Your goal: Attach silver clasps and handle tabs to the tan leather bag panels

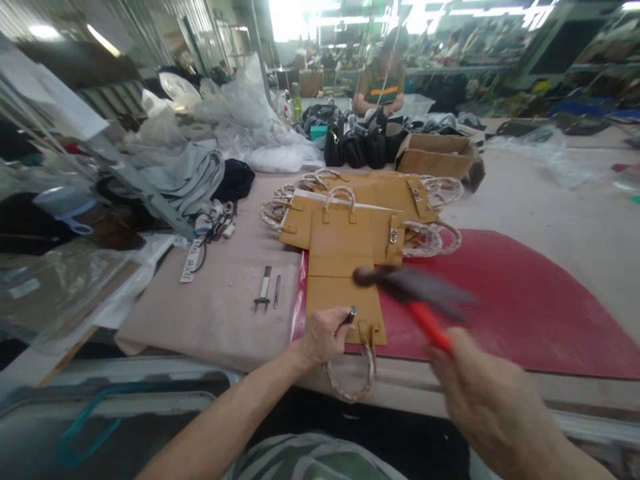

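Observation:
My left hand is closed around a short metal punch, held upright on a tan leather bag piece near its lower end. A wrapped loop handle of that piece hangs over the table's front edge. In my right hand is a claw hammer with a red handle, raised right of the punch and smeared by motion. The bag piece lies partly on a dark red mat. Behind it are several more tan bag pieces with wrapped handles.
Left of the mat lie a caliper-like metal tool and a thin metal rod. A cardboard box, black bags and clear plastic sheeting stand farther back. A person sits across the table. A lidded jar is at left.

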